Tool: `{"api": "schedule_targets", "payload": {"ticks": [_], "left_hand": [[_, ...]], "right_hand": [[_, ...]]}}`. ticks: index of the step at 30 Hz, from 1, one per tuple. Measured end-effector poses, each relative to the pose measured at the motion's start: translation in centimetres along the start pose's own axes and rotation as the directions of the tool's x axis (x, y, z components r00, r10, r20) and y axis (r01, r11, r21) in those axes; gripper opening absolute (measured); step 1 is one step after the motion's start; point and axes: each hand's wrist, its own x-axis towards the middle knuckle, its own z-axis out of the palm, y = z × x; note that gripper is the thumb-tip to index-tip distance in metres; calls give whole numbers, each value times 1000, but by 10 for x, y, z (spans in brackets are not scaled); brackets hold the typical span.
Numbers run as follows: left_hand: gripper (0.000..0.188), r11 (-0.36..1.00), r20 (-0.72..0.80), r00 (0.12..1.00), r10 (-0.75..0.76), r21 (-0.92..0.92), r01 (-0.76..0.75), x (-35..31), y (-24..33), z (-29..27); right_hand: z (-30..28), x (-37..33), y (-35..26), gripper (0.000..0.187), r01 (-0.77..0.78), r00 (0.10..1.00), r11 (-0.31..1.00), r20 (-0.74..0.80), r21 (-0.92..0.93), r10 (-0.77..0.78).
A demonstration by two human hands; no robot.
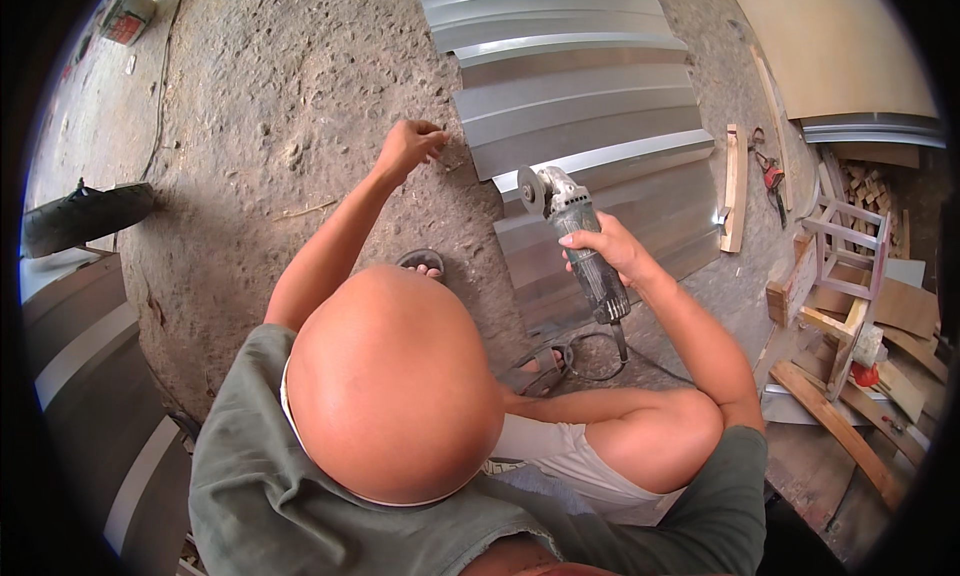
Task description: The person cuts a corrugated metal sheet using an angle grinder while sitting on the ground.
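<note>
My right hand is shut on the body of a grey angle grinder. Its disc hangs just above the left edge of a stack of ribbed metal roofing sheets lying on the dirt floor. The grinder's black cable loops on the ground below it. My left hand reaches forward with fingertips pinched together, close to the sheets' left edge; nothing shows between the fingers. A bare head and a green shirt fill the lower middle of the view.
A sandalled foot rests on the dirt beside the sheets. To the right lie wooden planks, a red hand tool, a wooden stool frame and a plywood panel. More metal sheets lie at the left.
</note>
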Motion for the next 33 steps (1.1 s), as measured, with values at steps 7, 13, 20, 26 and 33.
{"api": "schedule_targets", "payload": {"ticks": [7,13,20,26,33], "left_hand": [[29,991,-29,997,-70,-115,67,22,7,22],[22,998,-21,1000,-12,-57,10,29,13,25],[27,994,-39,999,32,106,-28,30,17,29],[51,855,-118,973,199,506,-113,28,15,33],[102,491,-31,769,639,785,-377,25,-20,26]], "right_hand": [[5,-1,-4,48,-51,999,997,-23,-61,50],[12,5,-2,54,-93,996,993,-24,-79,91],[12,12,-1,56,-132,991,987,-34,-97,129],[14,13,-2,54,-121,992,988,-53,-96,116],[15,14,1,53,-120,993,989,-29,-83,118]]}}
